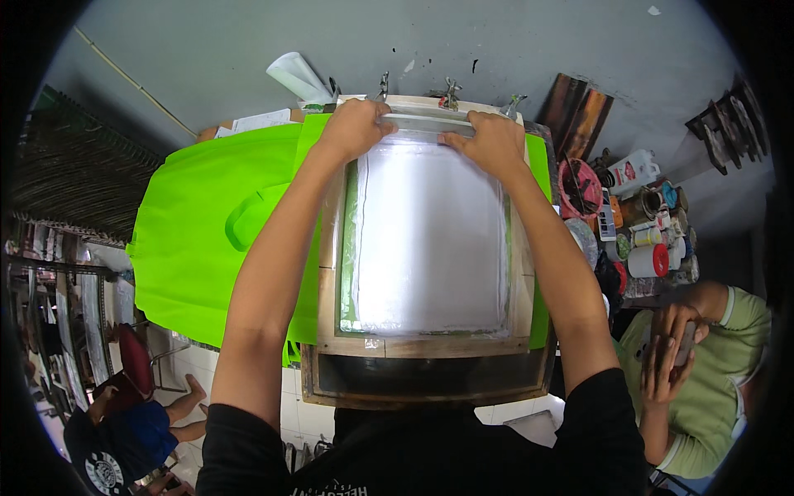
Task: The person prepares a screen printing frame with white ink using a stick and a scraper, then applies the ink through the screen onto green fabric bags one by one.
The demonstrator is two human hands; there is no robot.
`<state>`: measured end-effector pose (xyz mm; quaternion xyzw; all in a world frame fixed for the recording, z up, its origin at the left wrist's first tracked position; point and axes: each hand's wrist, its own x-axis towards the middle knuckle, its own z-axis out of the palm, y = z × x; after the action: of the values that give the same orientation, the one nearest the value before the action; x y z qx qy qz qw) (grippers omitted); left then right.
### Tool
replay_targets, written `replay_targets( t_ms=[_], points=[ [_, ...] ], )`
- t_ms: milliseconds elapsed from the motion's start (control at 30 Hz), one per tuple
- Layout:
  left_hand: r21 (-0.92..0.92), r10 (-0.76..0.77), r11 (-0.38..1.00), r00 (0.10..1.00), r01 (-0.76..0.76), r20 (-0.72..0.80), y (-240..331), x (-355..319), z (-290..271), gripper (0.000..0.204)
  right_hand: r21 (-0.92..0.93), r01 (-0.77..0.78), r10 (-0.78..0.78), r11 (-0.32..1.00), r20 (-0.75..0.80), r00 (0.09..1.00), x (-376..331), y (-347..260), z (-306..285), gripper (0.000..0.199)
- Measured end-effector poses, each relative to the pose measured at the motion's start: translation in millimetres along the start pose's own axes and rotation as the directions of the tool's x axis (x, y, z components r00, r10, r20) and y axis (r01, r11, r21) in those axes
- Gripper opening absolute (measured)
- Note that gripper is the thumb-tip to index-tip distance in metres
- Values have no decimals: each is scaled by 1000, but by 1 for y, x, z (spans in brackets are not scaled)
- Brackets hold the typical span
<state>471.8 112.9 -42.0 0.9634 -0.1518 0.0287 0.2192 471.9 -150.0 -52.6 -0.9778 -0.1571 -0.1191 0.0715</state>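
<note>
A wooden-framed printing screen (327, 289) lies flat in front of me, its mesh coated with white ink (430, 240). At the screen's far end both hands grip a long squeegee (426, 124). My left hand (357, 126) closes over its left part and my right hand (491, 142) over its right part. Bright green fabric bags (207, 223) lie stacked under the screen and spread out to the left.
Metal clamps (451, 93) hold the screen's far edge. Jars and pots of ink (649, 248) crowd a surface on the right. A person in a green shirt (711, 388) sits lower right holding a phone. Another person (124, 438) sits lower left on the tiled floor.
</note>
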Motion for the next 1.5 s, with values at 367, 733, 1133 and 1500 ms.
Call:
replay_targets(
  t_ms=[367, 733, 1133, 1500],
  points=[
    [-44, -69, 997, 998, 69, 1, 18, -48, 5, 39, 33, 71, -71, 997, -24, 997, -38, -6, -3, 64],
    [-74, -70, 995, 997, 72, 29, 45, -136, 8, 36, 97, 40, -47, 994, 74, 996, -120, -35, -23, 58],
    [-119, -67, 991, 998, 68, 9, 93, -259, 13, 19, 151, 109, -111, 983, 8, 994, -243, -66, -38, 50],
    [-167, 46, 985, 998, -53, -44, 98, -320, 21, 43, 96, 127, -119, 987, -84, 989, -300, -85, -43, 34]
  ],
)
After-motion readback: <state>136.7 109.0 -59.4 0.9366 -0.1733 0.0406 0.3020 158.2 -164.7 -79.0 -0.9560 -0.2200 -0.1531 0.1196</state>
